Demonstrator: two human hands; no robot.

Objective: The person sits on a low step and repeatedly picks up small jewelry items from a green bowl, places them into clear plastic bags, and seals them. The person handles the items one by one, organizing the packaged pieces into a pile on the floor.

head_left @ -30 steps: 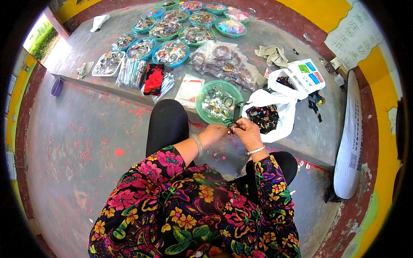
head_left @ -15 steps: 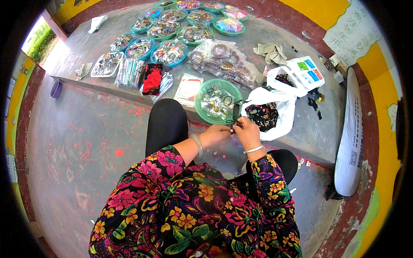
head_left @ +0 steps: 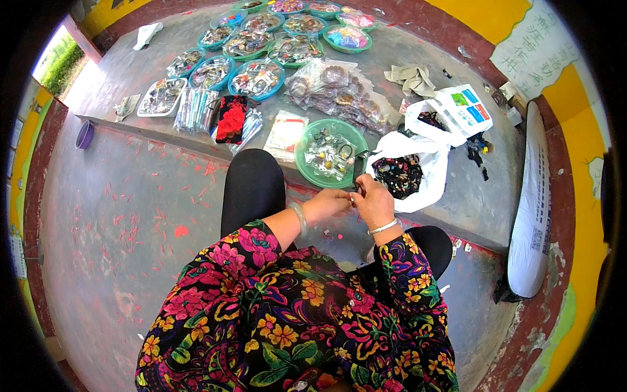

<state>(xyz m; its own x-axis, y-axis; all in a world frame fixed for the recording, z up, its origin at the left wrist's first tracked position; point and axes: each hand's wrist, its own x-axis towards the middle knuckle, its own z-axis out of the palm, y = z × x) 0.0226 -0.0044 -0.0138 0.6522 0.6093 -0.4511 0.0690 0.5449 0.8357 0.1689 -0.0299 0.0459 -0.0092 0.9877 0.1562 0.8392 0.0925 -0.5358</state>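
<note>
My left hand (head_left: 331,203) and my right hand (head_left: 377,205) meet fingertip to fingertip above the platform's front edge. Both are closed in a pinch on a small dark corded piece (head_left: 359,171), mostly hidden by my fingers; its exact kind does not show. Just beyond my hands is a green basin (head_left: 301,157) with small clear packets inside. To the right, close by my right hand, an open white plastic bag (head_left: 423,202) holds a heap of black cord pieces with coloured bits (head_left: 397,178).
Several basins (head_left: 257,97) of packaged small goods cover the raised platform's far part. Clear bags of brown beaded items (head_left: 339,91) lie nearer. A second white bag (head_left: 454,130) stands right. A red and black pouch (head_left: 231,121) lies left, and a purple bowl (head_left: 85,135) sits far left.
My fingertips have drawn closer together, and the dark piece is now more covered by them. My left hand has shifted slightly right. The basin and bags stay in place.
</note>
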